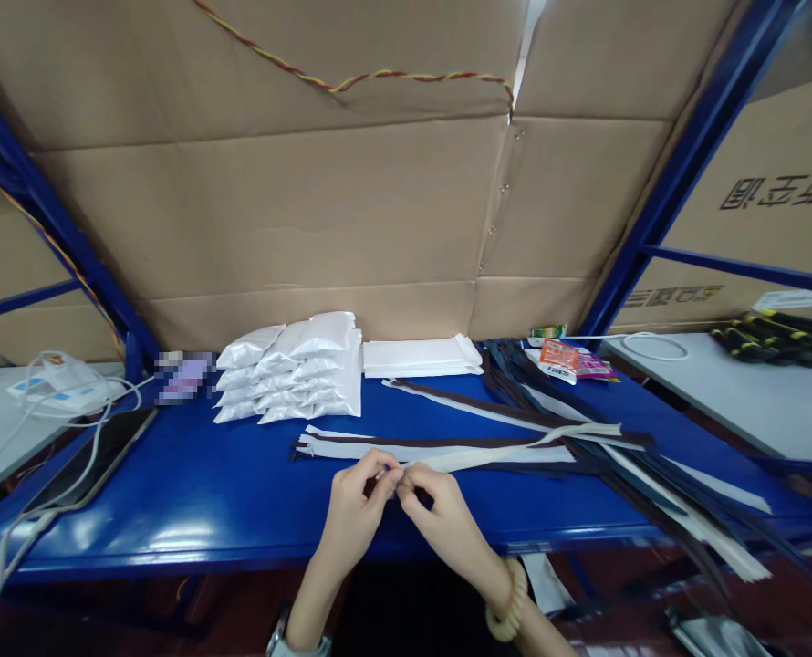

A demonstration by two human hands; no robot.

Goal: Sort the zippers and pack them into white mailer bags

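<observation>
Close together near the table's front edge, my left hand (356, 506) and my right hand (445, 513) pinch the end of a white zipper (488, 454). Its tape runs off to the right from my fingers, across other zippers. The small end between my fingertips is mostly hidden. Just beyond my hands lie white and dark brown zippers (351, 445), side by side. Another brown-and-white zipper (461, 399) lies behind them. To the right, a loose bunch of dark and white zippers (672, 497) trails over the front edge.
Stacked white plastic packets (310, 374) stand at the back left, beside flat white packets (420, 358). A phone (95, 456) with white cables (9, 538) lies at left. Snack packets (560, 360) sit at back right. Cardboard (310, 210) and blue posts (686, 155) enclose the blue table (193, 493).
</observation>
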